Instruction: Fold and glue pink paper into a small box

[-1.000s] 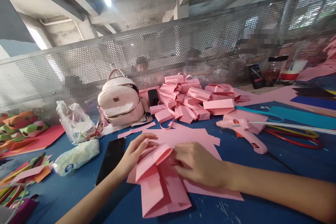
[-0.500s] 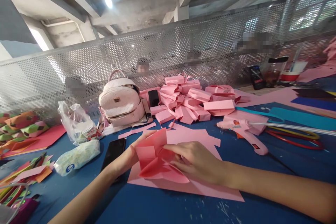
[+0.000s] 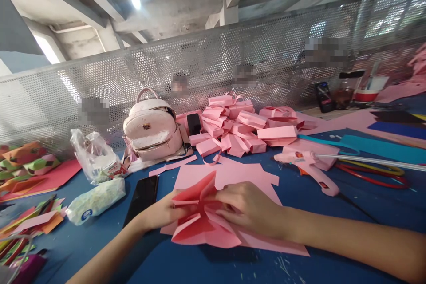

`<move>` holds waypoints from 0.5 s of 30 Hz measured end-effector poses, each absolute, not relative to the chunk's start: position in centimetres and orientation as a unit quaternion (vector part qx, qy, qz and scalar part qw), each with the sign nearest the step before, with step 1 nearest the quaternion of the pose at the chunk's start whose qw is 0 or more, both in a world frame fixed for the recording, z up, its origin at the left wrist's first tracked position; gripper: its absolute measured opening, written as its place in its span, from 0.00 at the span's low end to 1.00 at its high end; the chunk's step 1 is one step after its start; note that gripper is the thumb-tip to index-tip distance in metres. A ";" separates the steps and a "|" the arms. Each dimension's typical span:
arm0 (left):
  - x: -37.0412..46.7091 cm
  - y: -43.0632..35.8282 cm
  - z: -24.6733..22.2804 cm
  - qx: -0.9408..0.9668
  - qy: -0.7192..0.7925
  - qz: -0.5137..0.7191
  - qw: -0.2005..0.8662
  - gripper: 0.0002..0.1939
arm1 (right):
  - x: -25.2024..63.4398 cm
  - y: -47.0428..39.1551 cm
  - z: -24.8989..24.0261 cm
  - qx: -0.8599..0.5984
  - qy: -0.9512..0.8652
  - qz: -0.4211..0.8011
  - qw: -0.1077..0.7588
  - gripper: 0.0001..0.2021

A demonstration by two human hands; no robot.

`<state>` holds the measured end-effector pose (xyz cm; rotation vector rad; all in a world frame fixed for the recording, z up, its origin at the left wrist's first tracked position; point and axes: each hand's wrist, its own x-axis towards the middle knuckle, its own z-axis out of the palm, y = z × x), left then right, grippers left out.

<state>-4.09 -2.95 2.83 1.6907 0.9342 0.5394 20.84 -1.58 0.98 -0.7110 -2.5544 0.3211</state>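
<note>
Between my two hands is a pink folded paper piece [image 3: 208,230], its flaps standing up and spread apart. My left hand [image 3: 163,211] grips its left side, with the fingertips tucked among the folds. From the right, my right hand [image 3: 249,208] has curled fingers pressed on the opposite flaps; some fingertips are hidden inside the paper. Underneath lie flat pink paper sheets [image 3: 266,186] on the blue table [image 3: 159,262]. A black phone [image 3: 141,199] rests beside my left wrist.
Behind the sheets rises a heap of folded pink paper boxes [image 3: 233,124], beside a pale backpack [image 3: 151,131]. To the right lies a pink glue gun [image 3: 309,164] with its cord. A tissue pack [image 3: 96,199] and a plastic bag [image 3: 96,155] sit at left.
My left hand has moved from behind the paper piece to its left side, fingers now in the folds. The piece has turned and opened wider toward me. My right hand keeps its hold.
</note>
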 end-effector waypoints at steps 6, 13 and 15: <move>-4.3 -2.8 1.4 0.742 0.423 0.258 0.451 0.16 | 20.9 -1.5 0.6 -0.244 -0.933 0.104 0.244 0.13; -4.2 -2.2 0.7 0.760 0.415 0.298 0.402 0.16 | 21.1 -1.3 0.5 -0.222 -0.940 0.061 0.250 0.13; -4.1 -2.2 0.9 0.768 0.404 0.310 0.388 0.16 | 21.2 -1.3 0.4 -0.226 -0.943 0.048 0.241 0.13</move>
